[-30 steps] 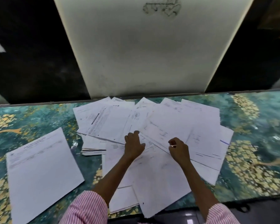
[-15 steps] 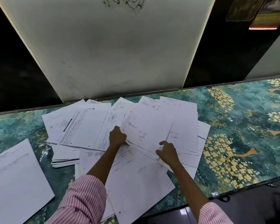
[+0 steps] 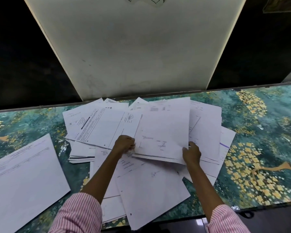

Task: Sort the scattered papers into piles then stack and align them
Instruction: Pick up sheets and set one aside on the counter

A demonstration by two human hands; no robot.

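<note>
- While scattered papers cover the floral tablecloth in the head view, my left hand and right hand each pinch a near corner of one sheaf atop the heap.
- A separate sheet lies apart, far left.

Pink-and-white striped shirt sleeves, cuffs pushed above bare forearms.

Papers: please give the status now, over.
Left grip and right grip pinch one bundle by its near corners. Loose sheets lie underneath. More paper set apart at left.
</note>
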